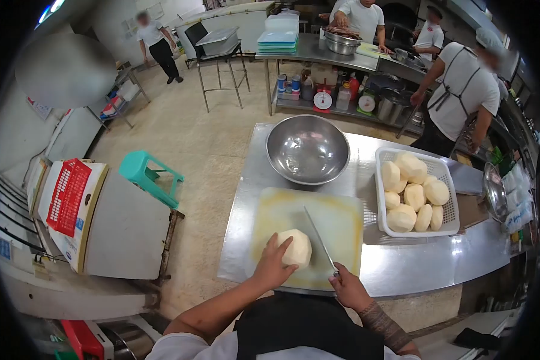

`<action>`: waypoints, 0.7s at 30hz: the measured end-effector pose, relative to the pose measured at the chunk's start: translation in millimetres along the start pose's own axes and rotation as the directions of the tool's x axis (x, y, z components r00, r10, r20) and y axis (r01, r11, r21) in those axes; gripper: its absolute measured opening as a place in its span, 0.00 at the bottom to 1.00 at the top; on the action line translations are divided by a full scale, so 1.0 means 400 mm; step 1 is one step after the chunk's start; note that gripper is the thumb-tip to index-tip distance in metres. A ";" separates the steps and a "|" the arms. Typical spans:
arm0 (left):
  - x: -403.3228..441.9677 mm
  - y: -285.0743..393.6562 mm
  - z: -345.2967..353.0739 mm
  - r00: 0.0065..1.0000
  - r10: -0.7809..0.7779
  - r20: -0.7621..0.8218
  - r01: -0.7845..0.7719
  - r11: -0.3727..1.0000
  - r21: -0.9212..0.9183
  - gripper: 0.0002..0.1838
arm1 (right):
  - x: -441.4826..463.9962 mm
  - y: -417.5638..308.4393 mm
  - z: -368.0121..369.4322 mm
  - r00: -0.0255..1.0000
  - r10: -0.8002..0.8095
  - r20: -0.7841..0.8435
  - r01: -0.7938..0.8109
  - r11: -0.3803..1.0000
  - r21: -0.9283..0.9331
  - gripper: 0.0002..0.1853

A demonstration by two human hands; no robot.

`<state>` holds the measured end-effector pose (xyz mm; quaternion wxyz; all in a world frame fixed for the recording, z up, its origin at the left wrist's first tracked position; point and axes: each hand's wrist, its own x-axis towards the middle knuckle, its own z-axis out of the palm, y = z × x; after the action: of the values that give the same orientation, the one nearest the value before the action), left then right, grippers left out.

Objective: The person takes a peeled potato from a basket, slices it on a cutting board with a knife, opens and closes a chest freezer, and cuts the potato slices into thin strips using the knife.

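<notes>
My left hand (273, 264) rests around the left side of a big peeled root vegetable (297, 247), pale cream and faceted, like a jicama. It sits on a whitish cutting board (273, 207) with yellowed stains. In my right hand (350, 288) is the handle of a kitchen knife (320, 239). Its long blade slants up and left over the board, to the right of the vegetable and apart from it. Beyond the board stands a wide steel bowl (308, 150) with nothing visible inside. More peeled vegetables (414, 194) fill a white plastic basket (385, 225) on the right.
The steel table (390, 267) carries all this. A green stool (153, 174) and a red basket (68, 197) are off to the left. Ahead, a steel counter (312, 48) holds trays and a basin of food. A person in an apron (462, 90) stands beyond the table's right side; others work farther back.
</notes>
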<state>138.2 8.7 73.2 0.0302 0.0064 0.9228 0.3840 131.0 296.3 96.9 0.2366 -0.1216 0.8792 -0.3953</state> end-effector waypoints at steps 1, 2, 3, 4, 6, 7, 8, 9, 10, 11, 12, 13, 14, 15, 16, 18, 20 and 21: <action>-0.005 0.013 0.001 0.999 -0.038 -0.001 0.038 0.999 -0.002 0.48 | -0.006 -0.004 -0.006 1.000 0.017 0.016 -0.017 1.000 -0.012 0.29; -0.010 0.023 0.007 0.997 -0.078 -0.001 0.078 0.997 -0.004 0.49 | -0.009 -0.013 -0.014 0.999 0.035 0.035 -0.034 0.999 -0.024 0.29; -0.014 0.027 0.019 0.996 -0.080 -0.030 0.080 0.997 0.000 0.49 | -0.011 -0.023 -0.022 0.997 0.054 0.056 -0.052 0.998 -0.035 0.29; -0.016 0.026 0.035 0.995 -0.082 -0.059 0.083 0.997 0.006 0.50 | -0.011 -0.021 -0.026 0.999 0.041 0.036 -0.039 0.998 -0.048 0.28; -0.016 0.023 0.057 0.991 -0.095 -0.098 0.098 0.995 0.027 0.51 | -0.009 -0.004 -0.028 1.000 0.017 0.006 -0.016 0.997 -0.073 0.28; -0.009 0.024 0.061 0.989 -0.111 -0.102 0.115 0.993 0.040 0.51 | 0.000 0.007 -0.029 1.000 0.003 0.004 -0.003 0.999 -0.052 0.28; -0.013 0.026 0.069 0.986 -0.136 -0.099 0.142 0.989 0.049 0.51 | 0.011 0.021 -0.030 1.000 -0.001 0.013 0.001 1.000 -0.031 0.27; -0.015 0.035 0.066 0.984 -0.153 -0.094 0.157 0.987 0.041 0.51 | 0.011 0.030 -0.034 1.000 0.002 0.030 -0.001 1.000 -0.013 0.27; -0.010 0.042 0.060 0.981 -0.169 -0.093 0.173 0.984 0.033 0.50 | 0.011 0.021 -0.042 1.000 -0.005 0.028 0.005 1.000 0.007 0.26; -0.017 0.048 0.063 0.980 -0.180 -0.089 0.183 0.983 0.032 0.50 | 0.010 0.020 -0.045 0.999 0.004 0.046 -0.007 0.999 0.048 0.26; -0.014 0.051 0.060 0.979 -0.181 -0.096 0.185 0.982 0.035 0.50 | 0.014 0.023 -0.047 0.998 0.004 0.055 -0.009 0.996 0.088 0.25; -0.011 0.055 0.056 0.978 -0.179 -0.109 0.184 0.982 0.042 0.50 | 0.015 0.030 -0.045 0.998 0.010 0.061 -0.018 0.993 0.121 0.25; -0.010 0.062 0.053 0.976 -0.191 -0.102 0.196 0.979 0.046 0.50 | 0.016 0.041 -0.039 0.998 0.014 0.064 -0.024 0.988 0.153 0.25; -0.010 0.069 0.050 0.975 -0.200 -0.095 0.206 0.977 0.051 0.50 | 0.019 0.052 -0.037 0.998 0.018 0.065 -0.030 0.982 0.186 0.25; -0.009 0.074 0.045 0.975 -0.206 -0.087 0.211 0.976 0.058 0.49 | 0.023 0.057 -0.041 0.997 0.006 0.072 -0.020 0.982 0.186 0.24; -0.002 0.079 0.031 0.972 -0.226 -0.062 0.233 0.964 0.131 0.50 | 0.029 0.064 -0.051 0.997 -0.013 0.077 -0.001 0.982 0.189 0.23; 0.015 0.084 0.007 0.973 -0.231 -0.016 0.228 0.940 0.254 0.50 | 0.041 0.090 -0.048 0.997 -0.017 0.078 0.001 0.978 0.210 0.22; 0.021 0.098 -0.005 0.977 -0.212 -0.029 0.211 0.934 0.290 0.50 | 0.045 0.098 -0.046 0.997 -0.018 0.073 0.002 0.975 0.221 0.22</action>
<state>129.3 35.2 102.1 0.0715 -0.0880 0.9645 0.2384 105.1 326.5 72.2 0.2793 -0.1136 0.8198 -0.4868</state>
